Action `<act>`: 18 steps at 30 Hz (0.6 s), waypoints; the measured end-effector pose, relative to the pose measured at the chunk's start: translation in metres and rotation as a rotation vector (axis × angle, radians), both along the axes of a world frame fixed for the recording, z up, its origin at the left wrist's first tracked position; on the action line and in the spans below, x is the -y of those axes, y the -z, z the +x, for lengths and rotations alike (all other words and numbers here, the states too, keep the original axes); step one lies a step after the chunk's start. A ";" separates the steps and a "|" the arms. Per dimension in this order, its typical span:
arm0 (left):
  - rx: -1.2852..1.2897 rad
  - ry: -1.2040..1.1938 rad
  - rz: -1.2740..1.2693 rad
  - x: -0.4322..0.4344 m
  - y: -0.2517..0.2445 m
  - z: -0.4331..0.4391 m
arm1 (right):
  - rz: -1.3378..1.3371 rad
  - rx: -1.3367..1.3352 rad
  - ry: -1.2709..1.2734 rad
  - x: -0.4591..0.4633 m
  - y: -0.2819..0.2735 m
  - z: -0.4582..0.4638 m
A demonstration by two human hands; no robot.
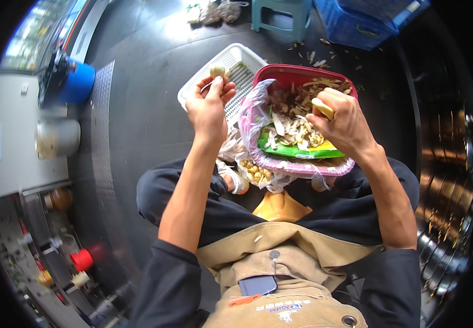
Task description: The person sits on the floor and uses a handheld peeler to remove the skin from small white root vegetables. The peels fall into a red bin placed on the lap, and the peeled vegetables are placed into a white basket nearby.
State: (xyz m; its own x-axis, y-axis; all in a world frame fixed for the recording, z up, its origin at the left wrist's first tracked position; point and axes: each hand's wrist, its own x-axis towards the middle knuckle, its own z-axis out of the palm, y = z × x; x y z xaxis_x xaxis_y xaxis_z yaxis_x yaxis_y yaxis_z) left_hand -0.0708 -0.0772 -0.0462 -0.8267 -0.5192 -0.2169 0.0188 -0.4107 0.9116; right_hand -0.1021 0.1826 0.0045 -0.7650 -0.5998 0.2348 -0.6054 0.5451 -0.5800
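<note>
My left hand (212,102) pinches a pale peeled vegetable piece (217,71) between thumb and fingers, over a white perforated plastic basket (199,76). My right hand (339,115) is closed around a yellow-handled tool (322,108) above the right side of a red plastic tub (302,70); the tool's working end is hidden. Vegetable peelings (298,129) and a green-and-yellow plastic package (306,152) lie in the tub, whose rim is partly covered by a clear plastic bag (257,106). Just below its left corner, an open plastic bag holds small yellowish pieces (257,172).
Beyond the tub stand a teal plastic stool (283,8) and a blue crate (353,28), with peel scraps (320,63) on the dark floor. Several plastic bags (216,14) lie at the top. A blue bucket (78,82) stands at left. A yellow seat (281,207) is beneath me.
</note>
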 end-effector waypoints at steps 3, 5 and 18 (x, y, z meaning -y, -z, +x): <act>0.146 -0.128 -0.044 0.036 0.086 -0.011 | -0.007 0.180 0.002 0.003 0.008 -0.003; 0.313 -0.158 -0.102 0.048 0.148 -0.008 | -0.087 0.364 0.129 0.001 0.003 -0.004; 0.802 0.055 -0.376 0.066 0.310 0.057 | -0.171 0.612 0.087 -0.083 0.014 -0.023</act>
State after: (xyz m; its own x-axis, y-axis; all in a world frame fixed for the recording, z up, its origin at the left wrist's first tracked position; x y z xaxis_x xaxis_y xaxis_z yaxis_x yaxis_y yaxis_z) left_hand -0.0137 -0.1437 -0.3561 -0.5251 -0.6371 -0.5642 -0.6944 -0.0625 0.7168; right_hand -0.1248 0.2653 -0.0100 -0.8351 -0.5222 -0.1730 -0.0952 0.4469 -0.8895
